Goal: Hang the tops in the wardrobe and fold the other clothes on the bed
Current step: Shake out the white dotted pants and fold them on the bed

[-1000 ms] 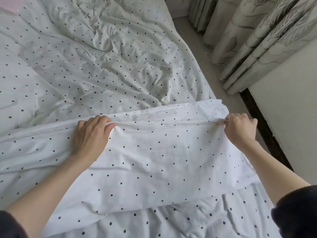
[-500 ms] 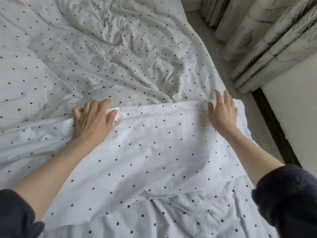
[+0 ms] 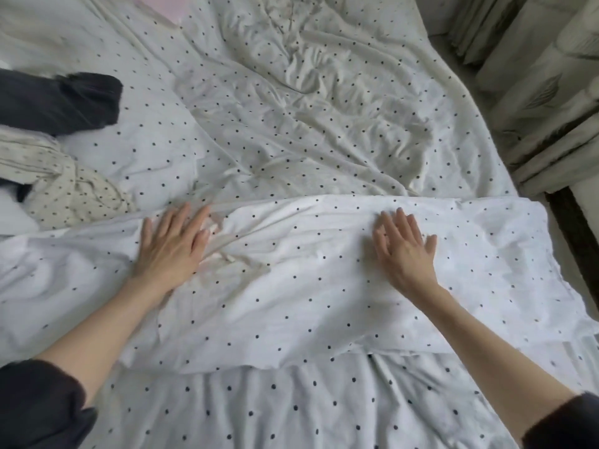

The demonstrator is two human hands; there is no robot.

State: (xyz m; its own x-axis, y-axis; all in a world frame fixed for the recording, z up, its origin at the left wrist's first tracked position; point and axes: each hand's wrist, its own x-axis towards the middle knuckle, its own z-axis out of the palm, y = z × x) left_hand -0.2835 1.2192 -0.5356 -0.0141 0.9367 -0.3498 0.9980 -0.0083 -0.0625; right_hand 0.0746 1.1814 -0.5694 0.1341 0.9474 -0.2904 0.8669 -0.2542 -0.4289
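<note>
A white cloth with black dots (image 3: pixel 291 286) lies folded in a wide band across the bed (image 3: pixel 324 108), which has the same dotted cover. My left hand (image 3: pixel 171 247) rests flat on the cloth near its far edge, fingers straight, beside some wrinkles. My right hand (image 3: pixel 405 251) lies flat on the cloth further right, fingers spread. Neither hand grips anything.
A dark garment (image 3: pixel 58 102) and a cream dotted garment (image 3: pixel 64 186) lie at the left edge of the bed. Patterned curtains (image 3: pixel 544 92) hang at the right, past the bed's edge, with a dark skirting strip (image 3: pixel 577 241) below them.
My right hand let go of the cloth's far edge, opened flat and slid left. My left hand flattened too. The view shifted, bringing the garments at the left into sight.
</note>
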